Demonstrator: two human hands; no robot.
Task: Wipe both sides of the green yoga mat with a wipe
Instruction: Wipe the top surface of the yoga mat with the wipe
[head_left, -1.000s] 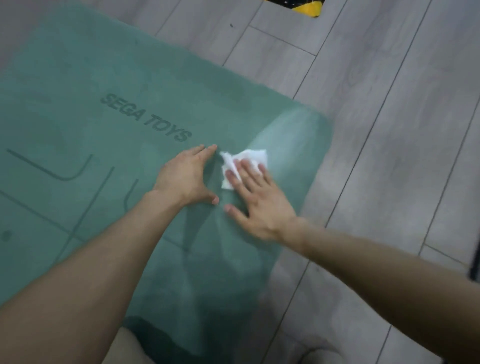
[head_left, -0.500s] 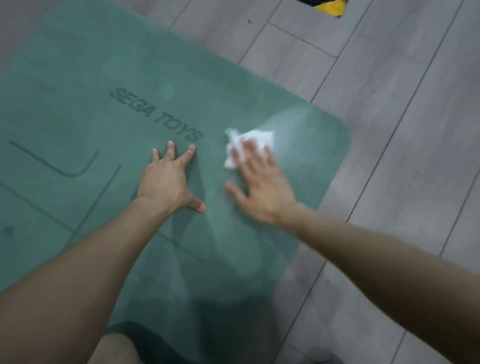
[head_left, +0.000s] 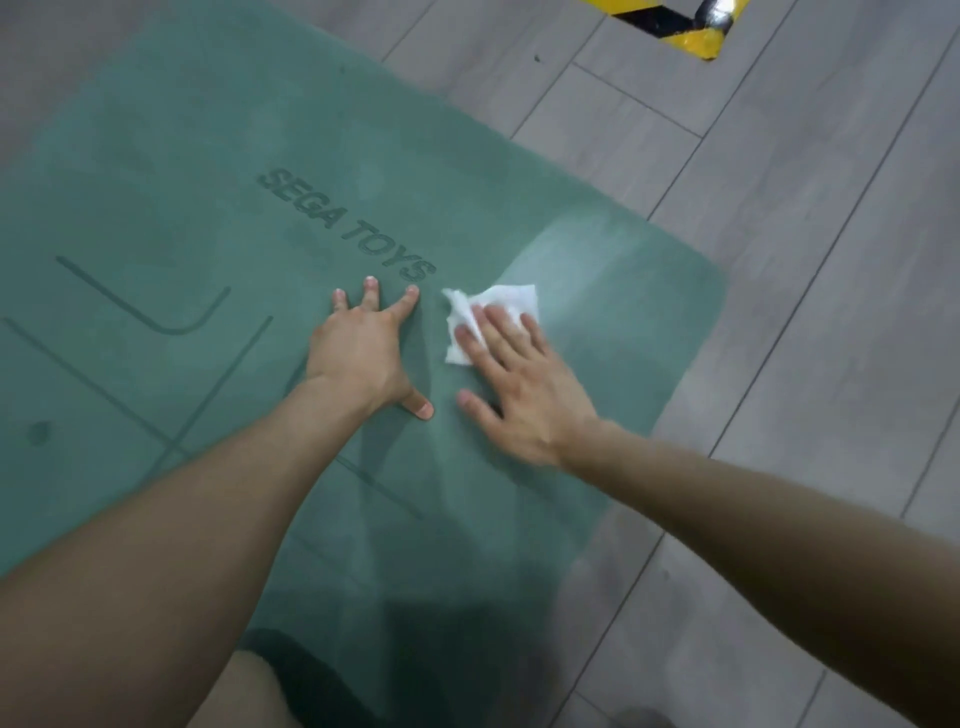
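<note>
The green yoga mat (head_left: 218, 171) lies flat on the floor, printed side up with dark lettering and line markings. A crumpled white wipe (head_left: 506, 300) sits near the mat's right end. My right hand (head_left: 519, 384) presses on the wipe with straight fingers, its fingertips covering the wipe's lower part. My left hand (head_left: 363, 353) rests flat on the mat just left of the wipe, fingers spread, thumb pointing toward the right hand. A paler streak shows on the mat beyond the wipe.
Grey wood-plank floor (head_left: 805, 260) surrounds the mat to the right and behind. A yellow-and-black striped object (head_left: 675, 23) sits at the top edge. My knee in dark shorts (head_left: 291, 680) is at the bottom, on the mat.
My right hand slid the wipe away from me and slightly right across the mat. My left hand drew away from the wipe to the left and spread flat on the mat.
</note>
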